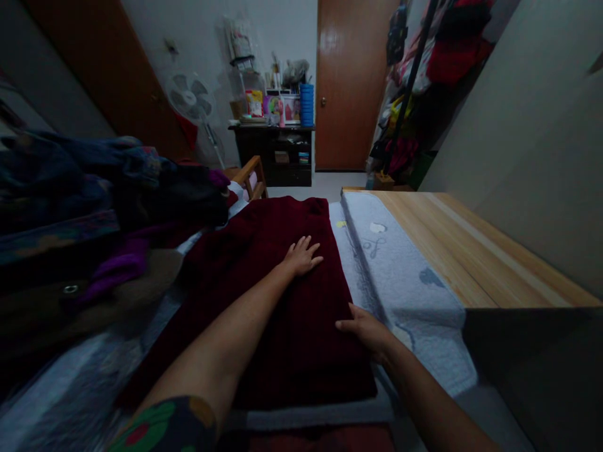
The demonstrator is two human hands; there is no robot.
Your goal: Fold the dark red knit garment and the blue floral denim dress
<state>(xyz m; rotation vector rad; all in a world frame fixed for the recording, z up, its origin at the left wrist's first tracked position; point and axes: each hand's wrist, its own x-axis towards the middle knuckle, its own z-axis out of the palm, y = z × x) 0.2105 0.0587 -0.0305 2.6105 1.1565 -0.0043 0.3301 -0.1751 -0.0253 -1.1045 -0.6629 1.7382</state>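
A dark red garment [301,351] lies spread over a bed with a pale grey cover [396,251]. Near its middle, my left hand [301,257] rests flat on the cloth with fingers spread. My right hand [367,329] is at the garment's right edge, thumb on top, the cloth edge between thumb and fingers; some of those fingers are hidden. The garment's left side runs up against a heap of dark clothes [179,194], so part of its outline is hard to make out.
A wooden board surface [438,232] borders the bed on the right. To the left, a purple cloth [120,263] lies in the heap. Farther back stand a white fan [191,97], a black cabinet [273,157], a brown door [351,88] and hanging clothes [455,59].
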